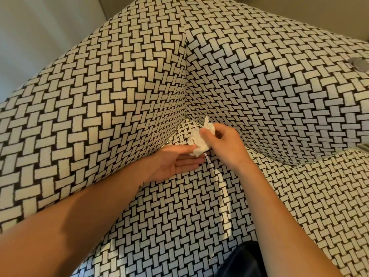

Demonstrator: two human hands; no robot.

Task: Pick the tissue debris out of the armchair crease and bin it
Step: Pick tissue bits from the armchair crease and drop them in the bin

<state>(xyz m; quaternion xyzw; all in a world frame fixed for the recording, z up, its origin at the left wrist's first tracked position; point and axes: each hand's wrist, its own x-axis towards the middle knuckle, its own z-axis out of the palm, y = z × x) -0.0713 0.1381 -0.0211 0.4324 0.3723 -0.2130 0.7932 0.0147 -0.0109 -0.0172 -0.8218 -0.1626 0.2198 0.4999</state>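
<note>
A crumpled white tissue (pixel 199 139) sits in the inner corner of the armchair (pixel 99 100), which is covered in a black-and-cream basket-weave fabric. My right hand (pixel 224 143) pinches the tissue between thumb and fingers, just above the seat crease (pixel 176 132). My left hand (pixel 176 161) lies flat and palm-up on the seat cushion against the left armrest, its fingertips touching the lower edge of the tissue. No bin is in view.
The armrest rises at the left and the backrest at the right, meeting in a vertical seam (pixel 185 76). A small round metal object (pixel 358 63) lies on the chair top at far right. A dark object (pixel 242 260) shows at the bottom edge.
</note>
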